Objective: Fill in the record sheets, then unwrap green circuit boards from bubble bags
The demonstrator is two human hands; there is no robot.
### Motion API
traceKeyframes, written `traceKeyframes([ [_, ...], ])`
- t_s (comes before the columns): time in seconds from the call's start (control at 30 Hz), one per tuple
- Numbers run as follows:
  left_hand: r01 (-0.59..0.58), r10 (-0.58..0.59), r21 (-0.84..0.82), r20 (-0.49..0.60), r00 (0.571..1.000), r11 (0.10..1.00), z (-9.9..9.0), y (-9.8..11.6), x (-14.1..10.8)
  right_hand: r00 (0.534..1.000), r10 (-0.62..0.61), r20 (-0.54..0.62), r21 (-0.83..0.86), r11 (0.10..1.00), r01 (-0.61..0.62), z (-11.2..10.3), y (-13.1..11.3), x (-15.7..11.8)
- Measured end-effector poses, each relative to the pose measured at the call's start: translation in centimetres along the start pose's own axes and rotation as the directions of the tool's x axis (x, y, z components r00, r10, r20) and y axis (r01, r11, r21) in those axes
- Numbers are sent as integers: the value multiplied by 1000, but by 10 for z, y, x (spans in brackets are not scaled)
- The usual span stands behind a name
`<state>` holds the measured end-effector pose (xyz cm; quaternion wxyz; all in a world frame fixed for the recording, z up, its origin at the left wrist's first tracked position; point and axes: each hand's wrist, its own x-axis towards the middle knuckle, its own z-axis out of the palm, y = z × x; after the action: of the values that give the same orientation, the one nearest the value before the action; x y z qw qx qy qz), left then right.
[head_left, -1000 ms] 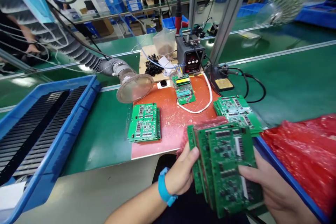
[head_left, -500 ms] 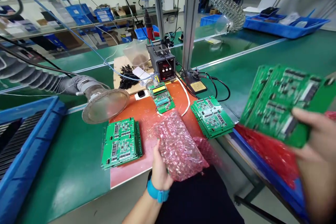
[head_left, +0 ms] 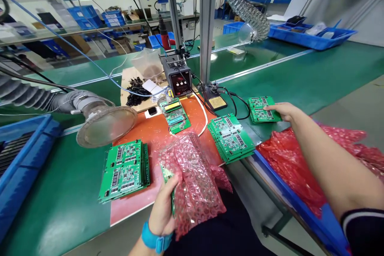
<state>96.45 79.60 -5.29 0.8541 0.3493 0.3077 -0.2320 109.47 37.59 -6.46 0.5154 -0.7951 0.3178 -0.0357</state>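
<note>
My left hand (head_left: 164, 205), with a teal wristband, is closed on a pink bubble-wrap bag (head_left: 200, 180). A green circuit board (head_left: 167, 173) shows at the bag's left edge under the thumb. At the right, my right hand (head_left: 283, 111) grips the edge of a small stack of green circuit boards (head_left: 259, 113) at the bench surface; the fingers beneath are hidden. Another board stack (head_left: 232, 138) lies between the two hands. On the left of the orange mat (head_left: 126, 131) sits a further pile of circuit boards (head_left: 124, 172) with digit displays.
A soldering station (head_left: 180, 82) and sponge stand (head_left: 217, 103) are behind the mat, near a single board with a screen (head_left: 175, 115). A fume-extractor hood (head_left: 105, 126) hangs at left beside a blue crate (head_left: 27, 160). Red bubble wrap (head_left: 294, 164) fills a blue bin at right.
My right hand has carried its boards away from me and leftward, down to the bench. The left hand has tilted the bubble-wrap bag, exposing more of the board. The view has shifted right.
</note>
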Motion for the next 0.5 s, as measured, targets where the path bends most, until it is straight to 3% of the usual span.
traceKeyframes([
  [0.07, -1, -1, 32, 44, 999, 999, 9, -1, -5, 996, -18, -82, -97, 995, 10, -5, -8, 1],
  [0.13, 28, -34, 70, 87, 996, 997, 22, -4, -9, 978, -101, -182, -188, 980, 66, -6, -23, -16],
  [0.23, 26, -44, 114, 155, 987, 993, 39, -10, -14, 876, -412, -251, -296, 894, 336, 4, -47, -84],
  [0.27, -7, -15, 120, 183, 983, 993, 43, -13, -15, 710, -666, -229, -343, 738, 582, 10, -53, -116],
  [0.3, -50, 24, 121, 211, 977, 991, 47, -15, -15, 521, -852, -60, -332, 509, 794, 19, -56, -148],
  [0.33, -95, 65, 118, 237, 969, 989, 49, -18, -15, 299, -926, 231, -211, 252, 944, 29, -56, -180],
  [0.37, -133, 100, 113, 258, 961, 985, 50, -20, -15, 167, -890, 425, -109, 133, 985, 40, -55, -209],
  [0.4, -163, 129, 107, 272, 954, 981, 50, -22, -15, 97, -848, 521, -73, 69, 995, 52, -53, -233],
  [0.43, -189, 154, 102, 279, 948, 977, 50, -24, -15, 76, -834, 546, -59, 53, 997, 62, -49, -251],
  [0.5, -224, 189, 99, 273, 943, 970, 45, -26, -15, 93, -834, 544, -13, 103, 995, 79, -43, -270],
])
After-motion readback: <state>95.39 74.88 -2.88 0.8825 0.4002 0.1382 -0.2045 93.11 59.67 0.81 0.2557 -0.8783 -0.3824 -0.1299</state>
